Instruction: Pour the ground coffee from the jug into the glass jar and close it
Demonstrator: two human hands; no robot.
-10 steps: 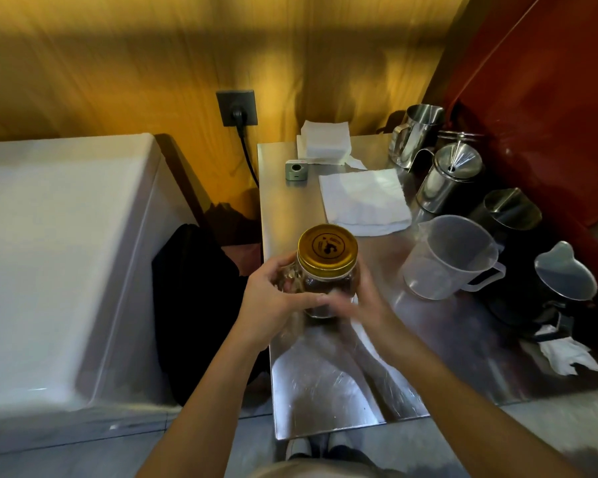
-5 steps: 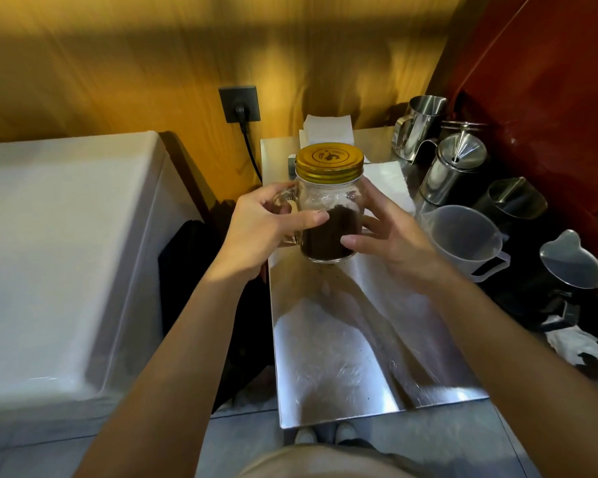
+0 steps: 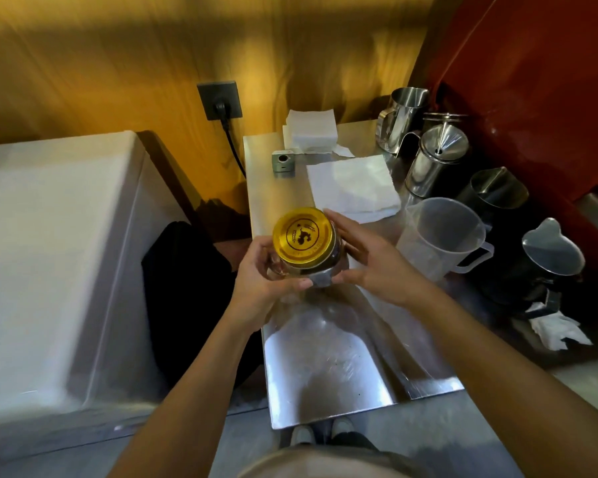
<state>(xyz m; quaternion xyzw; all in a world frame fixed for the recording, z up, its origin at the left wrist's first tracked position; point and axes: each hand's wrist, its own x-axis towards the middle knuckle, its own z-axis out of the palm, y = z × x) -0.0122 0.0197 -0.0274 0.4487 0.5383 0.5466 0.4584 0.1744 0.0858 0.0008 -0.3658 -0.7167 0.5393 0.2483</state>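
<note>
The glass jar (image 3: pixel 320 270) with dark ground coffee inside carries a gold screw lid (image 3: pixel 304 235) on its mouth. I see it from above, near the left edge of the steel counter (image 3: pixel 328 357). My left hand (image 3: pixel 261 284) wraps its left side and handle. My right hand (image 3: pixel 366 257) cups its right side with fingers spread along the glass. The clear plastic jug (image 3: pixel 441 236) stands empty to the right of my right hand, handle pointing right.
White napkins (image 3: pixel 354 188) lie behind the jar, with a small grey box (image 3: pixel 283 162) and a napkin stack (image 3: pixel 310 131). Steel pitchers (image 3: pixel 437 160) and dark jugs (image 3: pixel 549 257) line the right side. A white appliance (image 3: pixel 49 253) stands left, across a gap.
The jar was raised to chest height half a second ago, showing the coffee from the side; now it is lowered again toward the counter, with both hands still around it.
</note>
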